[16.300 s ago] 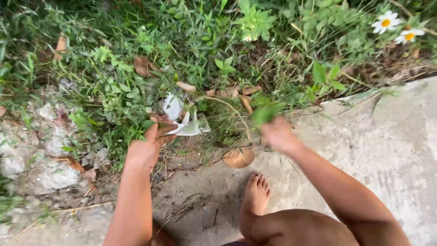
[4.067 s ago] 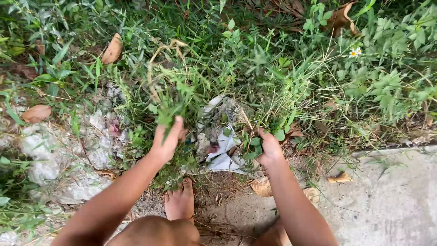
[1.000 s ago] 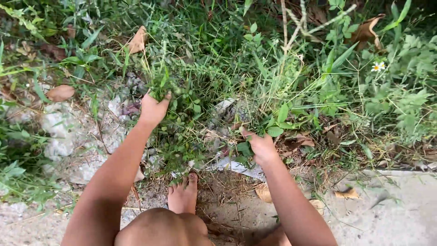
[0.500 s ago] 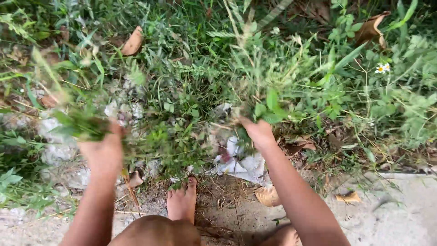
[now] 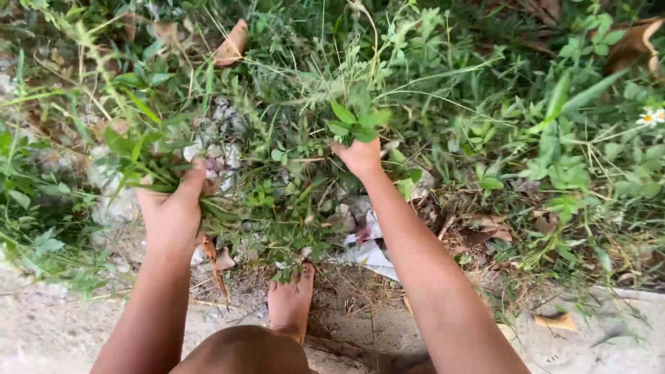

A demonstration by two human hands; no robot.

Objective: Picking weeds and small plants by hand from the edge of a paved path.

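Left hand: the left hand (image 5: 172,211) is closed in a fist around a bunch of pulled weeds (image 5: 142,156), whose blades fan up and to the left out of the grip.
Right hand: the right hand (image 5: 359,156) is pinched shut on a tuft of leafy weeds (image 5: 355,125); whether that tuft is rooted or loose cannot be told.
Landmark: a bare foot (image 5: 291,301) rests on the ground at the bottom centre, toes pointing toward the plants.
Left bunch: up and to the left of the foot, well apart from it, held over pale stones (image 5: 114,201).
Right tuft: above the foot and slightly to its right, further into the greenery.
White scrap: crumpled white litter (image 5: 369,251) lies just to the right of the foot's toes, under the right forearm.
Dry leaf: a brown leaf (image 5: 232,43) lies far above the foot, near the top edge.
Flower: a white daisy (image 5: 650,116) shows far to the right of the foot, at the frame's edge.
Ground: a concrete slab (image 5: 596,339) lies to the right of the foot, along the weeds' edge.
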